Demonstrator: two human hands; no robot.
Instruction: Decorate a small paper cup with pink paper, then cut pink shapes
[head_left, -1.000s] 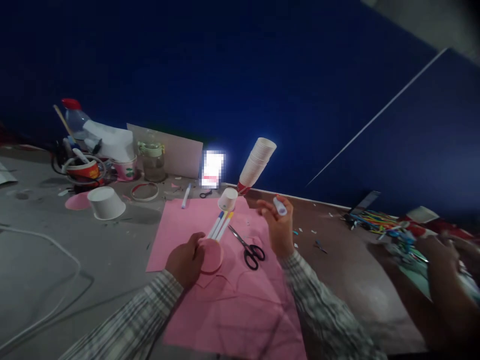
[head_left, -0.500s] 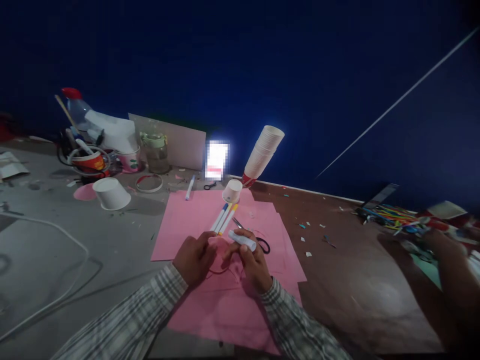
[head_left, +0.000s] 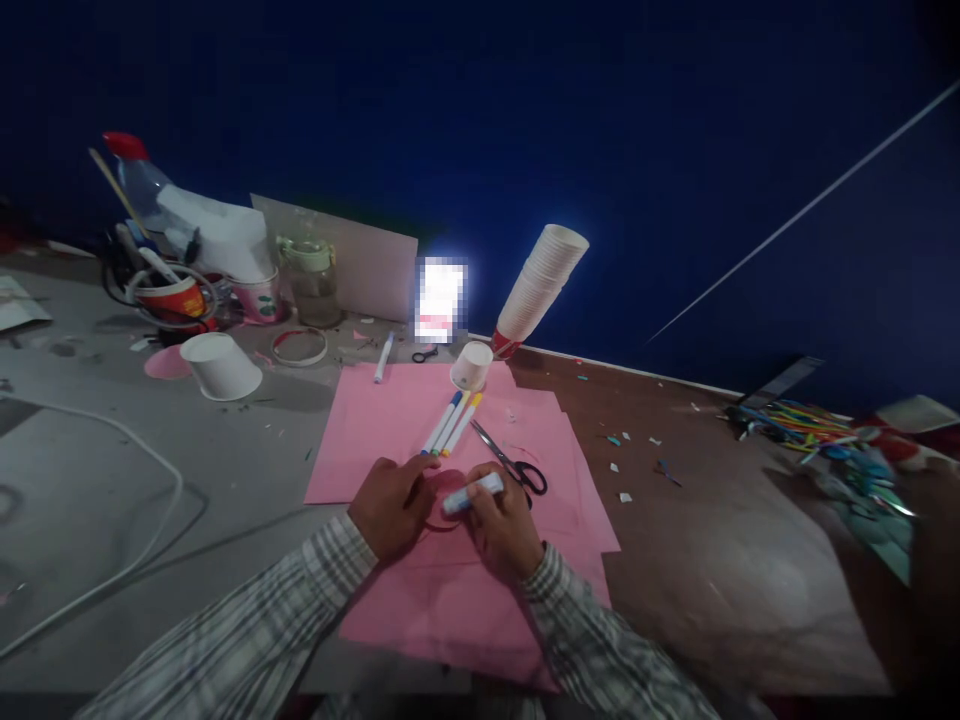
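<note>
My left hand (head_left: 390,505) is closed on the left edge of a round pink paper piece (head_left: 442,520), over a stack of pink paper sheets (head_left: 390,420). In my right hand (head_left: 500,525) a white glue stick (head_left: 472,495) lies slantwise, its lower left end over the round piece. My fingers hide part of both. Just beyond my hands lie several white marker pens (head_left: 448,425) with coloured caps. Black-handled scissors (head_left: 517,465) rest partly open to the right of them. A small white paper cup (head_left: 472,367) stands upside down at the sheets' far edge.
A tall stack of paper cups (head_left: 540,285) leans at the back, beside a bright phone screen (head_left: 440,300). Another upturned cup (head_left: 220,368), a glass jar (head_left: 313,285) and a cable (head_left: 169,490) are leftward. Coloured strips (head_left: 799,430) and a person's blurred arm (head_left: 934,540) are at right.
The glue stick has tilted the other way and come down over the round pink piece. My right fingers have shifted around it. The whole view has moved slightly.
</note>
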